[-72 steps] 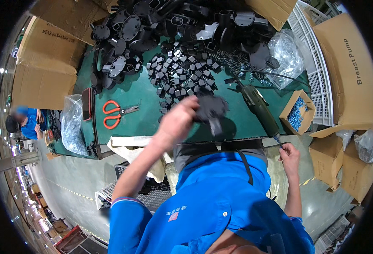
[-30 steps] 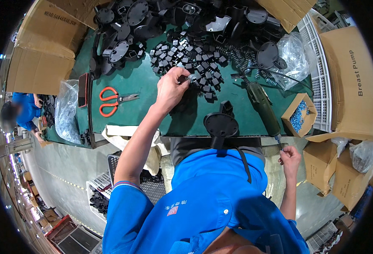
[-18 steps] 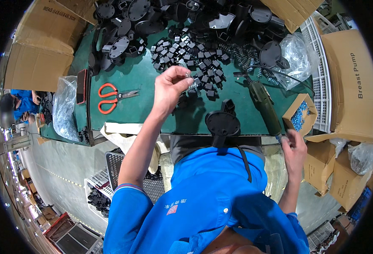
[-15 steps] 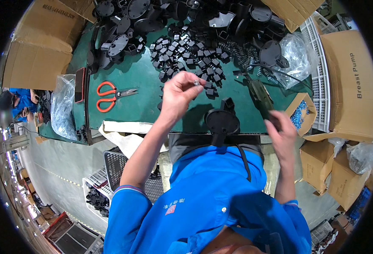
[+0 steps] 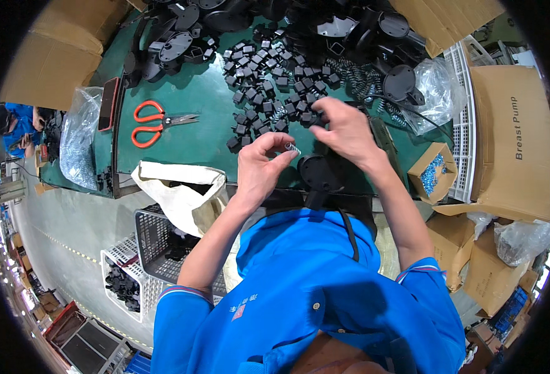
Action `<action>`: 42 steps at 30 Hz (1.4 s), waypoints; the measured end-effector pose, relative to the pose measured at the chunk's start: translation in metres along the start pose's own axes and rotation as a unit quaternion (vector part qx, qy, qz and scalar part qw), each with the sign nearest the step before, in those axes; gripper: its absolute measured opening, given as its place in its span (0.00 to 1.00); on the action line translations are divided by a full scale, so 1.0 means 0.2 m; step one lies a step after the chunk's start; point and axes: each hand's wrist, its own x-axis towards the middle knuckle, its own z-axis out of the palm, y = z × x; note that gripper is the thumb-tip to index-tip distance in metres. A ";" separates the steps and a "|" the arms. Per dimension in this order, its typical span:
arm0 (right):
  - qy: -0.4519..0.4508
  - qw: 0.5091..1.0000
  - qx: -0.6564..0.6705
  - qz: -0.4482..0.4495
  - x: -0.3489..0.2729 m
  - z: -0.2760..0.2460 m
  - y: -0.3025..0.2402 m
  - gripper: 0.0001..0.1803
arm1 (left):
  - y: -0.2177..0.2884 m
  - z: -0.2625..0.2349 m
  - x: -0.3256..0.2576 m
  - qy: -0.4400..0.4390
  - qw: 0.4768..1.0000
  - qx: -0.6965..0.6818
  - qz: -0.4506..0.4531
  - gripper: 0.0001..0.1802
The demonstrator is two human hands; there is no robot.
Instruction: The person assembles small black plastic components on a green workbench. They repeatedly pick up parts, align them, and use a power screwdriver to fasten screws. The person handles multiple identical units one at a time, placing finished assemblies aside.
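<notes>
In the middle of the picture, the left hand (image 5: 259,171) pinches a small metal spring (image 5: 292,148) between its thumb and fingertips. The right hand (image 5: 345,129) is just to the right of it and a bit higher, with its fingers bent over a small black square piece (image 5: 317,121); I cannot tell if it grips that piece tight. Just below both hands a round black part (image 5: 320,174) lies at the near edge of the green table (image 5: 191,140). More small black pieces (image 5: 259,93) lie in a pile in the upper middle. Orange scissors (image 5: 153,123) lie at the left. A small box of blue screws (image 5: 433,173) sits at the right.
</notes>
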 end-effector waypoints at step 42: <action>0.108 0.958 0.189 0.189 -0.40 -0.03 -0.07 0.13 | 0.04 0.22 0.11 -0.211 0.954 0.203 -0.066 0.29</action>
